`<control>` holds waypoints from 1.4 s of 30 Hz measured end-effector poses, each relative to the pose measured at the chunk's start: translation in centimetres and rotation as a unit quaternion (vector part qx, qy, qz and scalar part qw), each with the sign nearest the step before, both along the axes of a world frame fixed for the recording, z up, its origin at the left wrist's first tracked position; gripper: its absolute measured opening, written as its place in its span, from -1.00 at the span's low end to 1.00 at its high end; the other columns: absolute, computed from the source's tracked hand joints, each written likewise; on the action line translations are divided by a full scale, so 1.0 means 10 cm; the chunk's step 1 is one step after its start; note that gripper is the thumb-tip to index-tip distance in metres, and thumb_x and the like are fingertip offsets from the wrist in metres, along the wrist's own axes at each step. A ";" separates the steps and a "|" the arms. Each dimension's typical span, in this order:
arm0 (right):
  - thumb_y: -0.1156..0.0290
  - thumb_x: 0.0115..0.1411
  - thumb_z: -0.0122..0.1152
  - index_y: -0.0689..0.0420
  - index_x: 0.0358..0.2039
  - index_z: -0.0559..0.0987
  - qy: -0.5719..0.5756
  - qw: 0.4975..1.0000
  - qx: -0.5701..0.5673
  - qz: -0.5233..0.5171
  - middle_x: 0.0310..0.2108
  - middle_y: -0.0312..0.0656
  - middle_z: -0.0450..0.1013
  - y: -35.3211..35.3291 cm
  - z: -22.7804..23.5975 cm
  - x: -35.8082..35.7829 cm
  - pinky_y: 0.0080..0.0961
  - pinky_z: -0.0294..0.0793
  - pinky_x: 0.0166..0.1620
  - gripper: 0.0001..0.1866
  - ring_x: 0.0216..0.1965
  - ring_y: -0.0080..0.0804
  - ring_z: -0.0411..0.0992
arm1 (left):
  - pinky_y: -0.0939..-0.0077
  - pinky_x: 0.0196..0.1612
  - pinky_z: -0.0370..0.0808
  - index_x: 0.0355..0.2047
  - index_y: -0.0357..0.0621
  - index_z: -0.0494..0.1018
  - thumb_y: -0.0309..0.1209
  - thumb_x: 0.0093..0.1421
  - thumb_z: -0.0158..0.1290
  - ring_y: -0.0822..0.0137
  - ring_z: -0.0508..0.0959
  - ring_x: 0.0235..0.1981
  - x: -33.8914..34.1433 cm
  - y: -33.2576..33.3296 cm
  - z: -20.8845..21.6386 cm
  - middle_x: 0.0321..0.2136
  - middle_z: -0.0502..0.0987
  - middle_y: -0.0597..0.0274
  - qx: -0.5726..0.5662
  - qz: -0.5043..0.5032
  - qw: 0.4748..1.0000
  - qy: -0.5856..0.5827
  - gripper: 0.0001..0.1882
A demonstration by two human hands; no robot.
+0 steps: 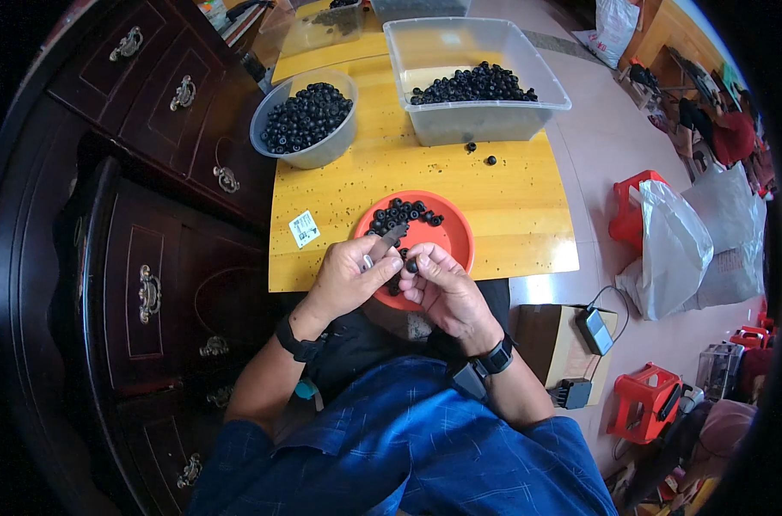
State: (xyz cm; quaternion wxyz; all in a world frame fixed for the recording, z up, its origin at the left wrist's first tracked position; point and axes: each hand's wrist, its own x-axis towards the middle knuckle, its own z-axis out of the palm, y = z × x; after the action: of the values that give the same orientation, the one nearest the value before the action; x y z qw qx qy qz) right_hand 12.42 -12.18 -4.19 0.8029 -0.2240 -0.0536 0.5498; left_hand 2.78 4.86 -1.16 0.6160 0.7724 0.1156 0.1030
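Observation:
My left hand is closed round a small knife, its grey blade pointing up and to the right. Between the fingertips of my right hand is a small black round part, pinched near the knife. Both hands are over the near side of a shallow orange-red plate at the table's front edge. Several black ring-like parts with holes lie in the plate, mostly toward its far side. My hands hide some of them.
Beyond the plate, a round translucent tub and a rectangular bin hold many black parts. Two loose parts and dark crumbs dot the yellow table. A white label lies left. Dark drawers flank the table; red stools stand right.

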 end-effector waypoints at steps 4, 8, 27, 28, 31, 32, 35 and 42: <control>0.34 0.37 0.13 0.07 -0.12 0.50 0.038 0.999 0.010 -0.021 -0.22 -0.28 0.57 -0.03 -0.09 0.06 -0.61 0.61 -0.16 -0.86 -0.23 -0.53 0.59 | 0.53 -0.49 0.42 -0.41 -0.23 0.52 -0.30 0.18 0.25 0.45 0.55 -0.58 0.00 0.00 0.19 -0.63 0.52 0.24 0.119 -0.001 0.993 -0.003 -0.76; 0.32 0.36 0.15 0.06 -0.17 0.49 0.039 0.999 0.026 -0.015 -0.23 -0.30 0.55 0.00 -0.06 0.05 -0.63 0.59 -0.18 -0.88 -0.22 -0.55 0.56 | 0.52 -0.53 0.37 -0.44 -0.21 0.48 -0.28 0.14 0.28 0.48 0.44 -0.65 0.01 -0.06 0.26 -0.66 0.46 0.24 0.229 -0.018 0.973 -0.035 -0.73; 0.38 0.37 0.12 0.07 -0.24 0.48 0.051 0.999 0.003 -0.018 -0.29 -0.32 0.53 0.04 -0.04 -0.01 -0.63 0.63 -0.18 -0.93 -0.27 -0.60 0.54 | 0.32 -0.55 0.41 -0.44 -0.13 0.47 -0.02 0.15 0.24 0.13 0.54 -0.63 0.08 -0.14 0.23 -0.66 0.48 0.16 0.353 0.003 0.934 -0.054 -0.59; 0.38 0.37 0.12 0.07 -0.24 0.48 0.053 0.998 -0.003 -0.023 -0.28 -0.31 0.53 0.04 -0.03 -0.02 -0.64 0.63 -0.19 -0.94 -0.27 -0.61 0.54 | 0.30 -0.55 0.41 -0.46 -0.13 0.47 -0.01 0.16 0.23 0.12 0.54 -0.63 0.08 -0.14 0.24 -0.67 0.47 0.15 0.359 0.002 0.932 -0.051 -0.58; 0.39 0.37 0.12 0.08 -0.23 0.49 0.057 0.998 0.002 -0.033 -0.28 -0.31 0.53 0.05 -0.07 -0.05 -0.65 0.62 -0.20 -0.94 -0.27 -0.60 0.54 | 0.29 -0.56 0.41 -0.51 -0.13 0.46 -0.05 0.17 0.23 0.12 0.54 -0.65 0.07 -0.14 0.23 -0.69 0.46 0.15 0.369 -0.002 0.928 -0.044 -0.60; 0.40 0.37 0.12 0.08 -0.22 0.49 0.058 0.998 0.013 -0.036 -0.27 -0.30 0.53 0.05 -0.10 -0.06 -0.65 0.62 -0.21 -0.94 -0.27 -0.60 0.54 | 0.29 -0.56 0.41 -0.51 -0.13 0.46 -0.05 0.17 0.23 0.12 0.54 -0.65 0.07 -0.14 0.21 -0.69 0.46 0.15 0.369 -0.002 0.928 -0.044 -0.60; 0.39 0.36 0.13 0.09 -0.20 0.49 0.061 0.997 0.022 -0.041 -0.28 -0.31 0.53 0.06 -0.12 -0.08 -0.64 0.60 -0.23 -0.92 -0.28 -0.59 0.54 | 0.30 -0.57 0.40 -0.54 -0.14 0.46 -0.09 0.18 0.22 0.11 0.53 -0.65 0.03 -0.15 0.16 -0.71 0.45 0.15 0.376 -0.013 0.925 -0.040 -0.61; 0.39 0.36 0.12 0.09 -0.17 0.50 0.039 0.998 0.006 -0.045 -0.29 -0.32 0.52 0.10 -0.05 -0.12 -0.66 0.57 -0.27 -0.90 -0.31 -0.61 0.50 | 0.32 -0.57 0.40 -0.53 -0.14 0.46 -0.10 0.19 0.21 0.12 0.52 -0.66 0.01 -0.15 0.27 -0.72 0.44 0.16 0.334 0.004 0.941 -0.053 -0.62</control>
State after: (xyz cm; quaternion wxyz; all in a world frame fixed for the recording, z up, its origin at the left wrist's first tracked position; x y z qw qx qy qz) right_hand 11.18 -11.15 -4.65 0.8299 -0.1995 -0.0155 0.5207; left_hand 2.87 3.32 1.58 0.3275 0.9267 0.0452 0.1788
